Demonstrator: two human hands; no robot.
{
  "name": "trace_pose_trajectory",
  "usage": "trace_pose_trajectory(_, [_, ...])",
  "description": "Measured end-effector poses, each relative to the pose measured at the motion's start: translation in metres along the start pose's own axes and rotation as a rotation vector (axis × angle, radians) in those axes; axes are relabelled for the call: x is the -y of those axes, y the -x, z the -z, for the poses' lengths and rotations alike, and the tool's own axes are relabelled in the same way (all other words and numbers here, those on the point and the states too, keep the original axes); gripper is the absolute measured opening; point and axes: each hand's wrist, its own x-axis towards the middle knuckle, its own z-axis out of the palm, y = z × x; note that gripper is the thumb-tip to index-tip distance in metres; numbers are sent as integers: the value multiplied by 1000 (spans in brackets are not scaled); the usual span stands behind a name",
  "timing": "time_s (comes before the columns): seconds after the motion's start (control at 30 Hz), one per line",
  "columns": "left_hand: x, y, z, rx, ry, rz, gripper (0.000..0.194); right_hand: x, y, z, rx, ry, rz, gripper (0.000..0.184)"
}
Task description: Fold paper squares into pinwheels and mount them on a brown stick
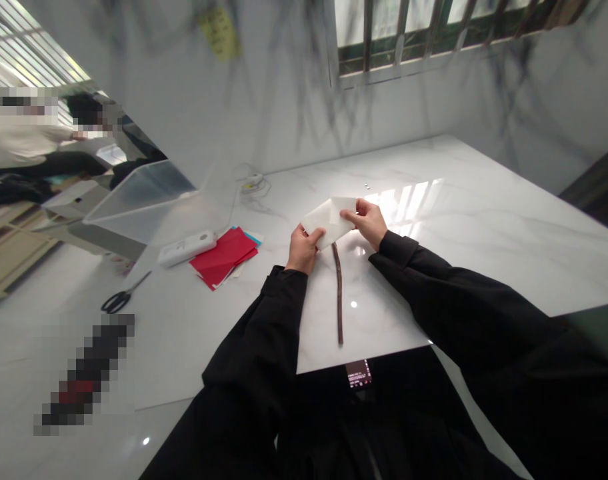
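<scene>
Both of my hands hold a folded white sheet of paper (328,218) just above the white marble table (459,220). My left hand (303,248) pinches its lower left corner. My right hand (367,222) pinches its right edge, thumb on top. Under the paper, a thin dark brown stick (339,293) lies on the table, running toward me. Black sleeves cover both of my arms.
A stack of red paper sheets (224,257) lies left of my hands, beside a white oblong device (187,248). Black scissors (119,300) rest further left. A clear plastic box (144,200) stands at the table's far left. People sit in the background at left.
</scene>
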Motion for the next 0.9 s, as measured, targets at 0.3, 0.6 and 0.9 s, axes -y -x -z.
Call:
trace_pose_trajectory(0.3, [1, 0, 2, 39, 9, -2, 52, 19, 7, -5, 82, -277, -153, 63])
trace_pose_trajectory(0.6, [-1, 1, 1, 65, -15, -8, 52, 9, 8, 4, 302, -100, -280, 52])
trace_pose_trajectory(0.9, [-1, 0, 1, 63, -56, -22, 52, 5, 8, 6, 298, 55, -250, 39])
